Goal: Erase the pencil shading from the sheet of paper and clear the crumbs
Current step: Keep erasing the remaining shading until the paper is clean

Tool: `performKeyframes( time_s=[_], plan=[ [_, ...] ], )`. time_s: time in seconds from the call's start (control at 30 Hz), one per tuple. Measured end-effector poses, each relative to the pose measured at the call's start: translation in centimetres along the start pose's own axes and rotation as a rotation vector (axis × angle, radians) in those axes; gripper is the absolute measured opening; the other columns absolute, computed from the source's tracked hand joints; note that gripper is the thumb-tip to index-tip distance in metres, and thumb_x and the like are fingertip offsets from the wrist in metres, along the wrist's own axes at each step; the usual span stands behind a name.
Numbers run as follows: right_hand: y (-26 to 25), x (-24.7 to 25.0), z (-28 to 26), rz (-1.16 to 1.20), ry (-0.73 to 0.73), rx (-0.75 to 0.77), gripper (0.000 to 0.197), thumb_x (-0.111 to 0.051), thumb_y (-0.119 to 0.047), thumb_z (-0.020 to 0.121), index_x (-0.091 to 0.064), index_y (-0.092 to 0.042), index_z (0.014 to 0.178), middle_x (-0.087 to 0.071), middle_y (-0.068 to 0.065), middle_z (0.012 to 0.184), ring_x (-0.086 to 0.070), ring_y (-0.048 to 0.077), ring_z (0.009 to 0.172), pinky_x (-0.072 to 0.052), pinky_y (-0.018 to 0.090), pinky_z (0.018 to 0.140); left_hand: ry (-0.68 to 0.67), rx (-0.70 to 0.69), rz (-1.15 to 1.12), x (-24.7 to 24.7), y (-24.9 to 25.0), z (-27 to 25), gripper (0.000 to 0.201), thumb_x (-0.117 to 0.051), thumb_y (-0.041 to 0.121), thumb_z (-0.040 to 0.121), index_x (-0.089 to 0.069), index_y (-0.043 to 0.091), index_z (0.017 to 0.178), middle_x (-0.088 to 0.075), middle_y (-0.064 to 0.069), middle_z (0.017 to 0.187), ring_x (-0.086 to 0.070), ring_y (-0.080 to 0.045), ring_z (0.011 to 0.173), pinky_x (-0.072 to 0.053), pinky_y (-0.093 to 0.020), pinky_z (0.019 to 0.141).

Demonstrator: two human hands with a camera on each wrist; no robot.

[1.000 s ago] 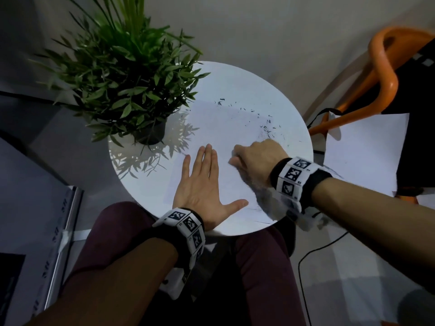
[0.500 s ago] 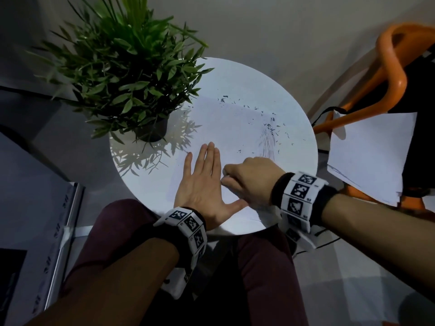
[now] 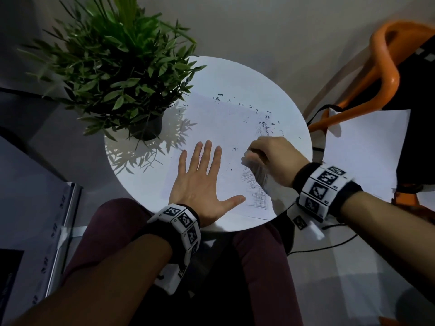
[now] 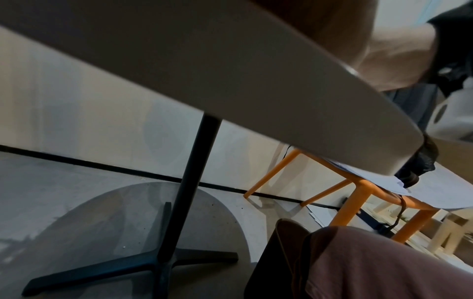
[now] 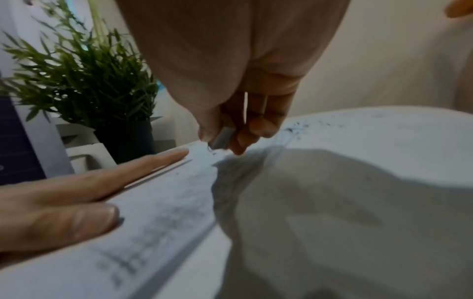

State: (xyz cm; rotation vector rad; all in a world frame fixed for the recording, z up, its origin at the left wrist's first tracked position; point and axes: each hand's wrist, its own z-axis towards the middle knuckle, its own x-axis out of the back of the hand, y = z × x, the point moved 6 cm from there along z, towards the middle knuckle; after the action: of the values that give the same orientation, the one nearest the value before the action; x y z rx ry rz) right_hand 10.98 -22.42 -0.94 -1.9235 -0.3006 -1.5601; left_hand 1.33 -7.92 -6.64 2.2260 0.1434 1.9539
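Two hands are at work on the sheet of paper (image 3: 226,128), which lies flat on the round white table (image 3: 235,74), its near edge close to the table's near rim. The left hand (image 3: 200,184) lies flat on the paper's left half, fingers straight and spread, thumb out to the right. The right hand (image 3: 273,158) is curled, pinching a small grey eraser (image 5: 222,136) between thumb and fingers, its lower end at the paper just right of the left fingertips.

Pencil shading (image 3: 255,184) remains as a dark hatched patch at the near right of the sheet, under and nearer than the right hand, with a fainter smear further off. Dark crumbs (image 3: 266,124) are scattered over the far right part of the paper and onto the table beyond it. A potted plant (image 3: 122,67) stands at the far left of the table.

By my judgement the erasing is partly done and the sweeping has not begun. To do this step well, the flat hand should press close beside the patch being rubbed so the sheet cannot buckle. Short strokes running away from that hand would probably keep the paper taut, not creased. Moderate pressure seems wise, since thin paper may tear. Crumbs are best brushed off afterwards with a light sweep, not rubbed in.
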Motion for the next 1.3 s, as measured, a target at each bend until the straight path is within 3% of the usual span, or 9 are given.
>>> performKeyframes(
  time_s=[0.17,0.27,0.4,0.67,0.8,1.0,1.13,1.2,1.3],
  plan=[
    [1.1,-1.2,-2.2,0.085,0.098,-0.038,0.011,-0.060,-0.026,0.095,-0.051,-0.022,0.091,-0.056,-0.015,0.068,-0.053,0.012,0.065,-0.040,0.030,0.065,-0.023,-0.027,0.036,-0.1,0.3,-0.2,0.102,-0.007,0.092,0.078,0.016,0.032,0.157,0.028,-0.003,0.162,0.032,-0.029,0.147,0.012,-0.057,0.119],
    [0.9,-1.6,-2.1,0.071,0.080,-0.011,0.015,-0.058,-0.024,0.096,-0.046,-0.025,0.088,-0.050,-0.018,0.066,-0.049,0.015,0.066,-0.036,0.029,0.064,-0.025,-0.089,0.110,0.5,1.0,0.2,0.102,-0.009,0.086,0.083,0.010,0.020,0.158,0.025,-0.005,0.163,0.029,-0.030,0.148,0.010,-0.058,0.119],
    [0.6,-0.9,-1.4,0.148,0.060,0.005,0.012,-0.060,-0.026,0.095,-0.052,-0.020,0.090,-0.065,-0.005,0.074,-0.060,0.015,0.071,-0.045,0.029,0.067,-0.082,-0.228,0.081,0.4,2.0,1.0,0.105,-0.014,0.085,0.085,0.017,0.015,0.157,0.027,-0.003,0.163,0.029,-0.022,0.148,0.011,-0.052,0.121],
    [-1.7,-1.6,-0.9,0.126,0.063,0.104,0.016,-0.055,-0.022,0.097,-0.046,-0.017,0.085,-0.059,-0.005,0.070,-0.055,0.025,0.067,-0.044,0.034,0.064,-0.219,-0.223,0.009,-0.3,1.7,2.2,0.123,-0.034,0.094,0.073,0.027,0.024,0.154,0.034,0.003,0.160,0.034,-0.019,0.146,0.018,-0.050,0.120],
    [-2.4,-2.7,-3.9,0.071,-0.092,0.210,0.020,-0.054,-0.021,0.096,-0.042,-0.024,0.081,-0.051,-0.011,0.061,-0.050,0.012,0.057,-0.045,0.035,0.059,-0.223,-0.206,0.006,-0.6,1.7,2.3,0.125,-0.037,0.094,0.071,0.025,0.026,0.154,0.034,0.003,0.160,0.034,-0.020,0.146,0.018,-0.050,0.119],
    [-2.5,-1.0,-0.4,0.104,0.008,0.152,0.016,-0.056,-0.017,0.094,-0.046,-0.019,0.083,-0.054,-0.006,0.065,-0.051,0.022,0.065,-0.047,0.037,0.066,-0.249,-0.201,0.052,-0.7,1.7,2.6,0.134,-0.038,0.098,0.063,0.024,0.023,0.155,0.036,0.001,0.159,0.033,-0.023,0.146,0.019,-0.051,0.119],
    [-2.2,-2.4,-3.1,0.033,-0.089,0.148,0.017,-0.053,-0.024,0.095,-0.041,-0.026,0.082,-0.055,-0.009,0.063,-0.052,0.017,0.061,-0.045,0.034,0.063,-0.232,-0.203,0.039,-0.9,1.7,2.6,0.132,-0.037,0.098,0.063,0.026,0.025,0.153,0.035,0.002,0.159,0.033,-0.022,0.147,0.017,-0.052,0.119],
    [-1.4,-2.3,-4.2,0.116,-0.139,0.102,0.017,-0.056,-0.024,0.096,-0.046,-0.022,0.082,-0.058,-0.008,0.065,-0.054,0.014,0.062,-0.045,0.032,0.064,-0.237,-0.202,0.044,-0.8,1.7,2.6,0.132,-0.036,0.099,0.063,0.027,0.026,0.153,0.036,0.002,0.159,0.034,-0.022,0.146,0.018,-0.052,0.119],
    [0.4,-2.3,-4.5,0.579,-0.087,-0.128,0.012,-0.057,-0.016,0.098,-0.056,-0.009,0.089,-0.063,-0.004,0.066,-0.057,0.012,0.057,-0.048,0.026,0.059,-0.246,-0.204,0.058,-0.8,1.7,2.7,0.132,-0.035,0.099,0.062,0.028,0.025,0.152,0.037,0.002,0.159,0.034,-0.022,0.146,0.019,-0.052,0.118]
  ],
)
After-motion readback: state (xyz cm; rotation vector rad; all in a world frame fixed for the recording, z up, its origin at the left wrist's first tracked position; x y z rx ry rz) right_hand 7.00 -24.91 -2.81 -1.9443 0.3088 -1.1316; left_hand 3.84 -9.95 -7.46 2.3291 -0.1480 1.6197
